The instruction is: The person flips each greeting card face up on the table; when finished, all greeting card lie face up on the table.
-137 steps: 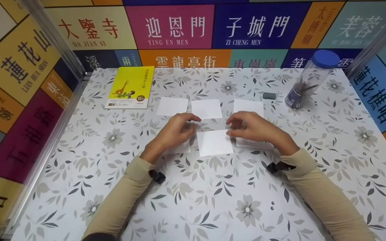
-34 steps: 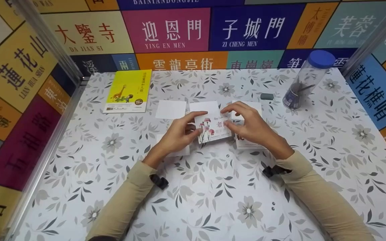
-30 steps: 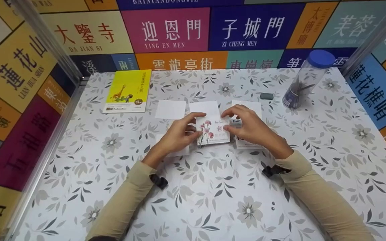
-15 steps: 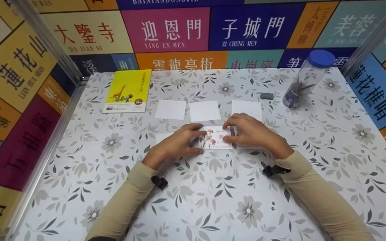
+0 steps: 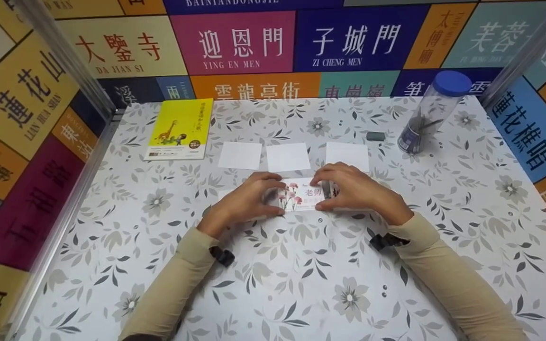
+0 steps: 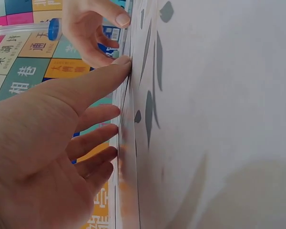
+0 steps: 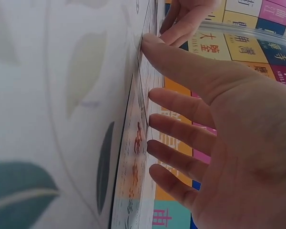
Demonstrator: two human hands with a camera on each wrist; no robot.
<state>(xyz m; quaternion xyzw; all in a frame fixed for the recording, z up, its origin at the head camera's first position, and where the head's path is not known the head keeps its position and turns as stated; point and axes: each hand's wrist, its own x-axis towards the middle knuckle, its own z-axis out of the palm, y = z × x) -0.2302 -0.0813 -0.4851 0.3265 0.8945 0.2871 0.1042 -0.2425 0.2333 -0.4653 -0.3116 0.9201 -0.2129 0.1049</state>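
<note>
Left hand (image 5: pixel 247 201) with loose, nearly straight fingers, thumb tip and fingertips touching the left edge of the flowered card (image 5: pixel 304 199); right hand (image 5: pixel 353 189) likewise uncurled, thumb and forefinger on that card's right edge. Hands apart, clamped on nothing, only pressing the card flat to the table (image 5: pixel 301 284).

Judging by the layout: one card turned print-up between the hands. Just left of the flowered card, a white corner (image 5: pixel 225 193) peeks out from under the left hand, side not told. Just right of it, a dark printed stroke (image 5: pixel 333 189) on another card under the right hand, so probably print-up too. Beyond the flowered card, a row of three blank white cards (image 5: pixel 288 157), seemingly yet to be turned.

Materials, left to right: well beyond and left of the flowered card, a thin paperback book (image 5: pixel 178 129) with a glossy yellow cover; the cards themselves thin, stiff, rectangular, matte white on the blank side, pink carnations and red characters on the printed face; beyond and right of it, a small grey block (image 5: pixel 376 136), possibly an eraser; further right, a clear plastic jar (image 5: pixel 427 113), cylindrical, blue-lidded, leaning, dark sticks inside. Tablecloth smooth, printed with grey leaves and flowers.
</note>
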